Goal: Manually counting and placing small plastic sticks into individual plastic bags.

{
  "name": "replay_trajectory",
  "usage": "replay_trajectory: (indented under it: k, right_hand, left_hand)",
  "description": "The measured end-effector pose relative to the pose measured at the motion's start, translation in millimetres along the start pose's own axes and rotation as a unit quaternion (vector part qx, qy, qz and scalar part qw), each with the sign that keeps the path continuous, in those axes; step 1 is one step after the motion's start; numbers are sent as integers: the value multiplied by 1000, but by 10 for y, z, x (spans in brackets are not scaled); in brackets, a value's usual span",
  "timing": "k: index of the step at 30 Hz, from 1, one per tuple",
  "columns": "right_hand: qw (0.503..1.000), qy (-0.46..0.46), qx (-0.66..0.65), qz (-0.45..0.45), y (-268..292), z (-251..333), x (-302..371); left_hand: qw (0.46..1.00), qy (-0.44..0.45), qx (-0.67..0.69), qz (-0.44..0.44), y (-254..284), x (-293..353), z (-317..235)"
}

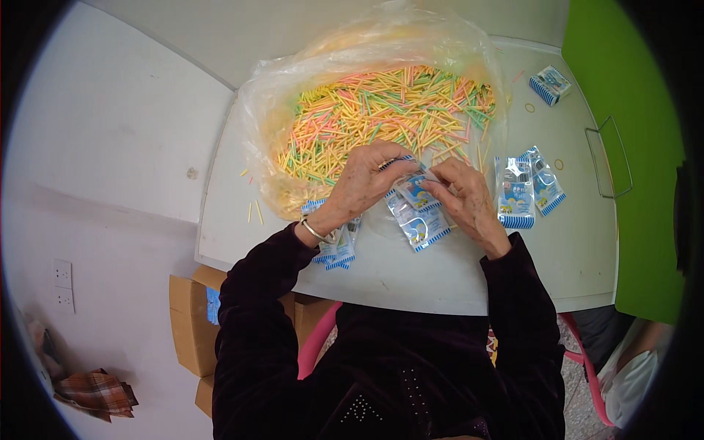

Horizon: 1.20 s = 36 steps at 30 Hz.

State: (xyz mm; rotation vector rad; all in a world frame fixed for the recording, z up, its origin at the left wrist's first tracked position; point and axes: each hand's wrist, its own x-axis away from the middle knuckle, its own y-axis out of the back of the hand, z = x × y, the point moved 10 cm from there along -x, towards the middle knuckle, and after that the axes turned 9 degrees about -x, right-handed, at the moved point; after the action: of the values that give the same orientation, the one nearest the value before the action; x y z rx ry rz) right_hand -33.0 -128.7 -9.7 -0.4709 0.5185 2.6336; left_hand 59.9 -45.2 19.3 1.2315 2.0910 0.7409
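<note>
stretching beneath the work, a white table (466,290) bears a wide, clear plastic bag (262,110), its mouth facing the near side. inside lies a broad heap of thin pastel sticks (381,110), yellow, pink and green. in front of it, the left hand (358,180) and the right hand (471,199) almost meet, thumbs closed against bent fingers, both pinching one small blue-and-clear packet (416,193); whether its end is parted, i cannot tell. a cluster of packets (343,249) lies partly under the left wrist, an overlapping pair (515,194) right of the right hand, a bundle (550,84) farther back. just below the pinched packet lies a single packet (424,229). smallest, two rubber bands (529,108) lie well apart.
</note>
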Motion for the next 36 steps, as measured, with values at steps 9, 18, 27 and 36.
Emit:
replay_trajectory:
  k: [9,18,27,36]
  right_hand:
    - [997,-62,-49,0,-33,-70,25]
    - [999,-30,-36,-7,102,31,1]
    - [982,-100,-64,-144,779,-413,-5]
    - [979,-132,11,-158,895,-506,35]
  left_hand:
    - [998,-10,10,-67,56,60,-38]
    - [995,-23,-86,-38,20,-74,-111]
    - [962,-56,-253,-86,65,-783,380]
    - [852,-70,-519,-2,-417,-877,515]
